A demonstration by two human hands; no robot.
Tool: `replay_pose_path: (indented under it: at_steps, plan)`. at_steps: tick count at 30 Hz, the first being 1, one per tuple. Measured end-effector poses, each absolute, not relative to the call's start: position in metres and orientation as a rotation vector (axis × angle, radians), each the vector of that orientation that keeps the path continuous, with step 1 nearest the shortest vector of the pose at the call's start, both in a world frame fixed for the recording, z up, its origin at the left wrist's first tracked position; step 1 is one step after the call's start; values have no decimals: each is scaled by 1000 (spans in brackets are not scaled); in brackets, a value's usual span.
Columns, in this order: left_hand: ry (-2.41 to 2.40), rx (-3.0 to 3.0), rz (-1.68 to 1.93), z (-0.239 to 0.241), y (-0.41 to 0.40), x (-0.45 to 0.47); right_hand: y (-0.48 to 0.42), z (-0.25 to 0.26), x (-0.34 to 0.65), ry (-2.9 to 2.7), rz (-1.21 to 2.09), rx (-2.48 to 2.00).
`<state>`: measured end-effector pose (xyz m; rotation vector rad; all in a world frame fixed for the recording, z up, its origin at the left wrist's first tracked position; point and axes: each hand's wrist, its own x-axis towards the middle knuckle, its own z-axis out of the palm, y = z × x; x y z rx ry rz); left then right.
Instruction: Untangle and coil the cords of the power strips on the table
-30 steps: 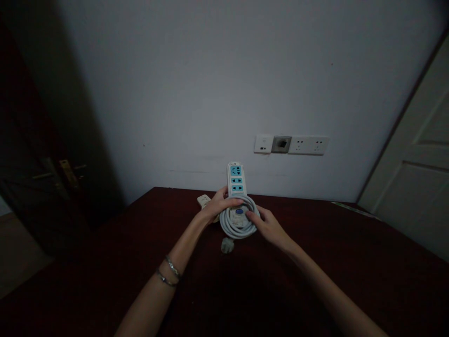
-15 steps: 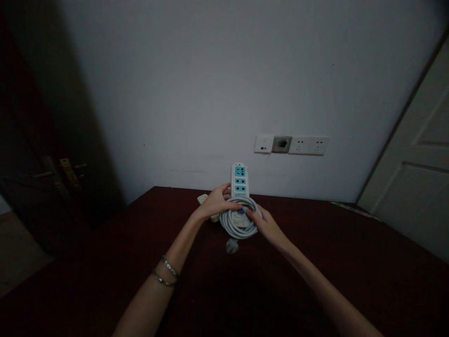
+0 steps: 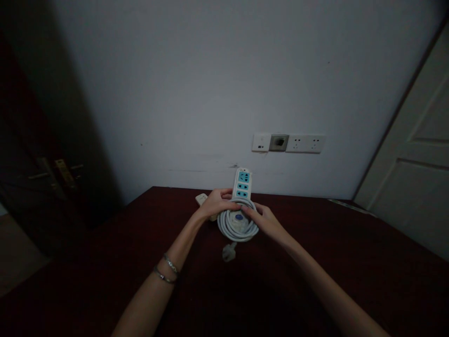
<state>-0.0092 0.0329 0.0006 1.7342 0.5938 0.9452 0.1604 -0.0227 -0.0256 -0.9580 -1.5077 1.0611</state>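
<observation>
Left hand point(image 3: 215, 204) and right hand point(image 3: 268, 222) together grasp the coiled cord point(image 3: 226, 228) against a white power strip point(image 3: 242, 183), just below the frame's centre and over the dark red desk point(image 3: 308, 262). From the left, a second pale strip point(image 3: 201, 199) lies partly hidden behind the left hand, whose thumb crosses the top of the loops. Below the coil is the plug point(image 3: 229, 252); whether it hangs or rests, I cannot tell. Within the loops sits a blue button point(image 3: 239, 217), the right thumb near it. Right of centre, wall sockets point(image 3: 304, 143) line the wall point(image 3: 196, 84). To hold this well, I would keep both thumbs pinning the loops evenly, pressing lightly, clear of the button, and leave the plug's short lead unstrained.
</observation>
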Motion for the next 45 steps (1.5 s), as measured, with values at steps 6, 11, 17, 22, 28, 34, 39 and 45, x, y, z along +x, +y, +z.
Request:
replay_pose_path:
  at_steps: [6,11,17,22,28,34,39,45]
  plan:
    - [579,1537,886,-9,31,-1,-11,-37,163,-1398,1015,-1078]
    - [596,1552,869,-23,35,7,-3,-47,168,-1377,988,-1125]
    - [558,1594,1082,-38,44,15,-1,-51,173,-1425,959,-1018]
    - [577,1616,1196,-40,43,18,2,-53,176,-1430,1068,-940]
    - [623,1534,1352,-42,43,24,7,-61,175,-1369,951,-984]
    - [569,1792,1142,-31,44,12,2,-55,179,-1471,1014,-892]
    - [533,1890,960,-26,44,5,-5,-43,181,-1606,1103,-805]
    - [577,2019,954,-30,46,7,-5,-40,182,-1682,1112,-764]
